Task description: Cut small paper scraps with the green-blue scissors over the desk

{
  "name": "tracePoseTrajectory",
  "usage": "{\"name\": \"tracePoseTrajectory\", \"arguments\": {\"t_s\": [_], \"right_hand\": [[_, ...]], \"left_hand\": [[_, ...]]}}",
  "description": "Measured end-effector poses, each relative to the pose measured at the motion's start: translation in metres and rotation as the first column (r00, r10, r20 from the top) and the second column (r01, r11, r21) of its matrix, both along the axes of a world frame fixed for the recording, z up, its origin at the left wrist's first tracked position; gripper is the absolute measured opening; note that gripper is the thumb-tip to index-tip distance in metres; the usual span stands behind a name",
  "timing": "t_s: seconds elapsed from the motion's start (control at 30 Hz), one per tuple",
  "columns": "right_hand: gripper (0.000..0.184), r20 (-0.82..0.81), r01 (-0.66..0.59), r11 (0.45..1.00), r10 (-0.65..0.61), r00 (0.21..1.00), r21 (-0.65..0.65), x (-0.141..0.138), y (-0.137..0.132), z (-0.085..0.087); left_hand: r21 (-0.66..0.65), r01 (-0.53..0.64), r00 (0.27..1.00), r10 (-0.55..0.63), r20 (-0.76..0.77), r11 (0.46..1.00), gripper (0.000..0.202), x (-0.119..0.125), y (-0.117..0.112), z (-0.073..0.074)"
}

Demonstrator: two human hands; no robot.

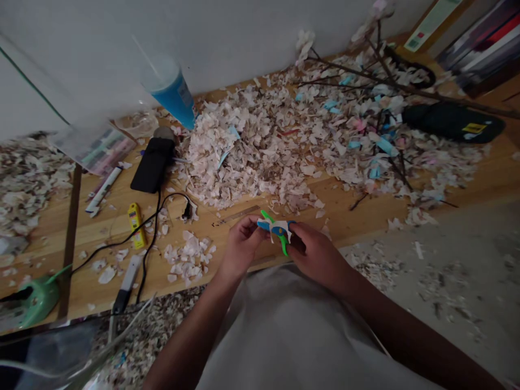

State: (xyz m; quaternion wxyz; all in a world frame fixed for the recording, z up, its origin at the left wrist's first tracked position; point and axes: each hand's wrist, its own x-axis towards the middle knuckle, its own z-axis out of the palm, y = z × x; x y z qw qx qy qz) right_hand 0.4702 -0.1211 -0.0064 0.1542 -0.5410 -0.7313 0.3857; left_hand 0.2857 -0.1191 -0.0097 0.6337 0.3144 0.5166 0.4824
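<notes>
Holding a blue-and-green object (278, 230) between 2 hands, with a narrow pinch of thumb and fingers in each grip: left hand (242, 244) at its left end, right hand (314, 249) at its right end. Bearing green arms that stick out above and below the blue middle, with a pale scrap (289, 234) against it; too small to name with certainty. Held up near the front edge of the desk (227, 244), just before a grey garment (309, 325). Backed, a little farther in, by a large heap of petal-like scraps (239, 157), spread far to the right with light-blue bits (385, 146) mixed in. Flanked on the left by a smaller pile (190, 257), then by a yellow box (137, 225), a black cable (152, 238) with a plug, and a grey-and-black tool (128, 281) near the edge. Followed farther left by a black phone (152, 165), a white marker (103, 189) and a rounded green device (38, 300). Bordered at the back by a blue cup (176, 100) with a straw, beside the heap. Crossed at the right by thin branches (406, 84), close to a dark case (453, 123) with a yellow label. Strewn below with more scraps across the floor (479, 238).
</notes>
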Motion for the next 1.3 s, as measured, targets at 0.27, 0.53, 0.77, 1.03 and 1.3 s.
{"name": "tracePoseTrajectory", "arguments": {"t_s": [0.27,0.53,0.77,1.03,1.3], "right_hand": [[0.010,0.016,0.002,1.000,-0.002,1.000,-0.002,0.001,-0.001,0.000],[0.012,0.036,-0.004,0.999,0.006,0.999,-0.045,0.001,-0.002,0.001],[0.010,0.031,0.030,0.999,-0.029,0.999,-0.022,-0.001,-0.003,-0.004],[0.013,0.048,0.012,1.000,-0.011,0.999,-0.026,0.001,-0.004,-0.002],[0.014,0.084,-0.013,1.000,0.012,0.996,0.022,0.003,-0.005,-0.004]], "left_hand": [[0.094,0.105,0.976,-0.085,-0.202,0.990,0.020,-0.008,0.007,0.006],[0.076,0.238,0.901,-0.191,-0.390,0.968,0.011,-0.017,0.006,0.006],[0.024,0.127,0.990,-0.125,-0.072,0.992,0.029,-0.012,0.005,0.003],[0.054,0.088,0.979,-0.077,-0.188,0.995,0.023,-0.010,-0.001,-0.002],[0.129,0.329,0.820,-0.215,-0.530,0.935,0.010,-0.023,0.004,0.007]]}}
